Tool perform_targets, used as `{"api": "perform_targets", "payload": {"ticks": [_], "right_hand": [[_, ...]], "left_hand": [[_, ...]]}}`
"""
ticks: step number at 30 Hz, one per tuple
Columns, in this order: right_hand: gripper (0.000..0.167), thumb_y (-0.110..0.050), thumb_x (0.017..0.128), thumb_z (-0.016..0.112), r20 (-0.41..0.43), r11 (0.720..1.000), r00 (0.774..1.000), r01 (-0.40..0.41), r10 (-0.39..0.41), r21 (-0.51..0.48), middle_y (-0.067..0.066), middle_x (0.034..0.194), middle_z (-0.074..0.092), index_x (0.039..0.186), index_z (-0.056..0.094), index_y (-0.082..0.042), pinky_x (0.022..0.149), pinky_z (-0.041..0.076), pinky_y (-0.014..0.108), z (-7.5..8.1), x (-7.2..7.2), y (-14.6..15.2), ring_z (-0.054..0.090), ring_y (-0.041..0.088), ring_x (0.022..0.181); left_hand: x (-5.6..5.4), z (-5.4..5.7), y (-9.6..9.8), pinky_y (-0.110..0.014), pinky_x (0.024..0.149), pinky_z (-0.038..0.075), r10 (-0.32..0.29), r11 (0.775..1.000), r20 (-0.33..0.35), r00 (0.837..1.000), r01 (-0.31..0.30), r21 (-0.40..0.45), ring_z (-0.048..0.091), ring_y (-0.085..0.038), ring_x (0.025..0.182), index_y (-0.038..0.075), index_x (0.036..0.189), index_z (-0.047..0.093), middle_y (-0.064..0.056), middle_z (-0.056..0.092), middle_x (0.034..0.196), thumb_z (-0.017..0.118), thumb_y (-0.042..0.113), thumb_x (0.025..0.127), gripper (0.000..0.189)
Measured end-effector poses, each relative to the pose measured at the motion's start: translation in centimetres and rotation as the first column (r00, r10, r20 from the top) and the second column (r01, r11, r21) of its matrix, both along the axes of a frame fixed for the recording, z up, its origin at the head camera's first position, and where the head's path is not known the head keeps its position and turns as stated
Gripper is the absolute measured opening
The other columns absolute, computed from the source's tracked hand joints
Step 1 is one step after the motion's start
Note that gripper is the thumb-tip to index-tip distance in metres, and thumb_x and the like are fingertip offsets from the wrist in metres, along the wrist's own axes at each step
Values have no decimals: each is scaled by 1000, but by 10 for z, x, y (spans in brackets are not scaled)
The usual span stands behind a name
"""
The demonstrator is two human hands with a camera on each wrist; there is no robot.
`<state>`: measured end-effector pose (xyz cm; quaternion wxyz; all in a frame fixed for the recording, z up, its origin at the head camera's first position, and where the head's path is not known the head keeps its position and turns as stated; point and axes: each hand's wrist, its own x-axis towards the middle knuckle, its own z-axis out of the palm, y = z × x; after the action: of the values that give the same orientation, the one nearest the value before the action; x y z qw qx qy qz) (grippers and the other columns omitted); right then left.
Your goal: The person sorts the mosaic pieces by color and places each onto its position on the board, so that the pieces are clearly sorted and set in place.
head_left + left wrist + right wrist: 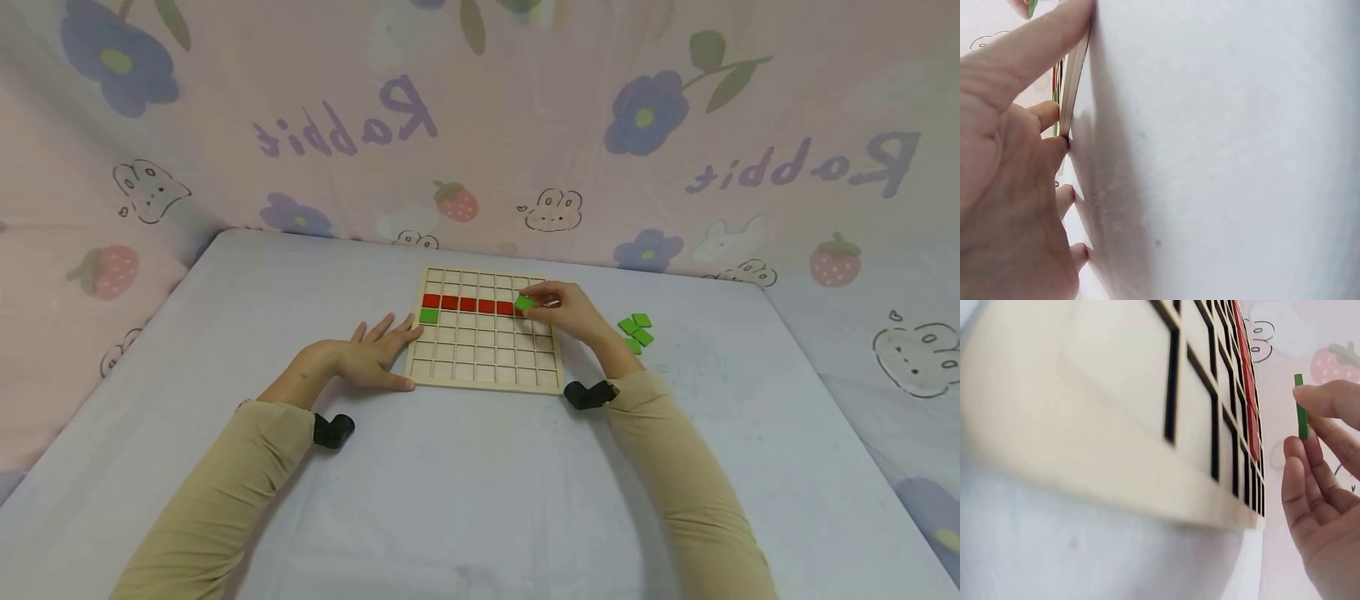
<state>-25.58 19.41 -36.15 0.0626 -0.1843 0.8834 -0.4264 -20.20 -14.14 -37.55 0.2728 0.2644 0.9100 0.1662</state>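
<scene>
Head view: our left hand [375, 358] lay spread against the left edge of the wooden grid board [464, 369]. Near the right end of the red tiles [468, 305], our right hand [567, 311] pinched a green tile [524, 304]; we judged this tile-laying, calling for lowering into a bare cell [447, 318]. Loose green tiles [642, 337] lay right, open table [738, 392] around.

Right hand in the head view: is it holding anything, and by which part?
Yes: the right hand pinches a green tile by its edges, leaving its top face showing.
</scene>
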Motion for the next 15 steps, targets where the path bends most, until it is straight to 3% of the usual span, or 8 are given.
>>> {"api": "perform_targets", "payload": {"ticks": [5, 10, 15], "right_hand": [[38, -3, 88, 65, 22, 1000, 1000, -15, 15, -14, 25, 122, 60, 125, 59, 8, 89, 48, 42, 14, 11, -14, 57, 37, 107], [39, -7, 88, 68, 30, 1000, 1000, -6, 7, -21, 21, 122, 61, 125, 61, 1, 88, 47, 39, -6, -5, -13, 57, 33, 107], [38, -10, 86, 71, 29, 1000, 999, -14, 14, -17, 15, 117, 63, 122, 64, -3, 83, 47, 30, -15, -11, -17, 58, 26, 101]], "left_hand": [[0, 0, 1, -61, 112, -15, 3, 1000, 1, 1000, -3, 7, -22, -35, 145, 12, 155, -1, -12, -17, 160, 58, 47, 92, 93], [-1, 0, 1, -61, 112, -15, 10, 1000, 3, 1000, -10, 6, -21, -35, 145, 13, 155, -1, -11, -17, 160, 58, 47, 92, 93], [0, -1, 1, -61, 112, -15, 10, 1000, 4, 1000, -10, 8, -22, -35, 145, 14, 155, -1, -11, -17, 160, 58, 48, 92, 93]]}}
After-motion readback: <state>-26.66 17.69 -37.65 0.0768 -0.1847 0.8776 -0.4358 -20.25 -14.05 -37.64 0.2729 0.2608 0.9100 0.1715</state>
